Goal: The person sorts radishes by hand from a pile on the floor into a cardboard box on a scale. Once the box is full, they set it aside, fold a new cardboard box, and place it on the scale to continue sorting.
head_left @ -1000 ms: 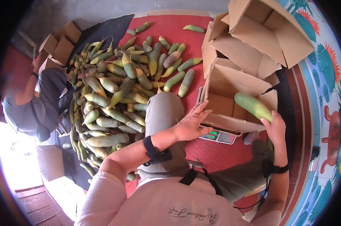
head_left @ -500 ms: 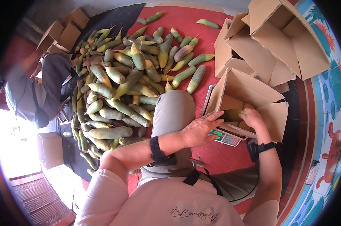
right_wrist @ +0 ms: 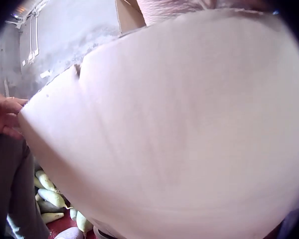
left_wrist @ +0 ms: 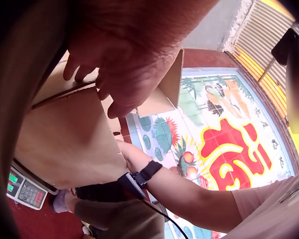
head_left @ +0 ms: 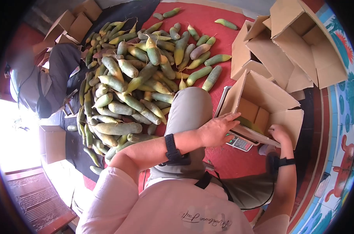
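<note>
A cardboard box with raised flaps stands in front of me on a scale. Inside it, along the near wall, lies a green radish, partly hidden by that wall. My left hand rests on the box's near left corner, fingers extended over the rim. At the near right, my right hand reaches down over the edge, its fingertips inside and a little apart from the radish. In the right wrist view, the box wall hides most of that hand.
To the left, a large heap of green radishes covers the red and black mats. More cardboard boxes stand beyond mine at the far right. Another person sits at the left, near further boxes. A tiled mural lines the right side.
My right hand has lowered the green radish into the box and moved off its end towards the near right edge. My left hand stays at the rim. The head view has shifted.
</note>
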### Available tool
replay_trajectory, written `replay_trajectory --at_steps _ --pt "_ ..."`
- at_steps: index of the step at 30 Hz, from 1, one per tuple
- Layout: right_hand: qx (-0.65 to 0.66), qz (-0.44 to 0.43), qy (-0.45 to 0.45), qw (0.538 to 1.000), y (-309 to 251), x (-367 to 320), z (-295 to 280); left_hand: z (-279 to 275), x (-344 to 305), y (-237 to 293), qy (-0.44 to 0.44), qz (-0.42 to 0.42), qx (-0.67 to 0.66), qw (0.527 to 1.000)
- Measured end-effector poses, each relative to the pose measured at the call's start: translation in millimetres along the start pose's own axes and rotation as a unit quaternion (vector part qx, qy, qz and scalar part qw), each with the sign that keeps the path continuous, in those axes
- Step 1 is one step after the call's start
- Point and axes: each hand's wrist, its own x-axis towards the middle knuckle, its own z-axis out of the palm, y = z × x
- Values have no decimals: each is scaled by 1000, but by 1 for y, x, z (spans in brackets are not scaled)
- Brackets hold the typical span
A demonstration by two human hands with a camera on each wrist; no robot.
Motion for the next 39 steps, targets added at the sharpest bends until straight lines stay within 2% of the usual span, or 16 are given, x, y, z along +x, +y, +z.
replay_trajectory --at_steps 2,4,5,8,11,14,15,17,19,22,23,25,28,34,36,39 --pt "31 -2 35 999 -3 -23 -6 0 0 1 -2 -1 -3 1000" --pt "-16 -86 189 978 0 -42 -6 1 -2 4 -3 -21 9 1000" --pt "-16 -89 188 978 -2 -54 -8 2 -2 3 -3 -23 10 1000" --pt "75 -15 222 972 -5 -89 -14 4 -2 -1 11 4 -12 1000" --pt "79 -97 393 911 12 -119 -10 -9 -4 10 21 -22 -56 998" --pt "32 -132 469 873 49 -144 1 -45 -21 22 145 15 -26 989" --pt "83 -76 454 884 64 -155 5 -58 -29 15 178 8 22 984" --pt "135 -19 436 890 87 -168 16 -94 -65 -13 272 -158 -71 947" --pt "159 41 440 883 102 -173 29 -101 -106 -76 347 -219 10 912" --pt "114 38 436 892 118 -173 51 -105 -174 -137 267 -307 223 886" --pt "115 41 436 892 118 -174 53 -96 -202 -161 194 -360 264 874" --pt "94 20 460 882 115 -174 54 -79 -245 -193 38 -526 299 795" --pt "90 3 459 884 103 -177 50 -63 -296 -201 -79 -616 312 719" --pt "72 -19 459 885 103 -173 51 -68 -280 -180 -119 -589 349 719" --pt "57 -24 460 886 100 -172 51 -71 -260 -169 -258 -552 384 693" --pt "42 -28 463 885 101 -171 52 -57 -273 -189 -248 -534 380 713"
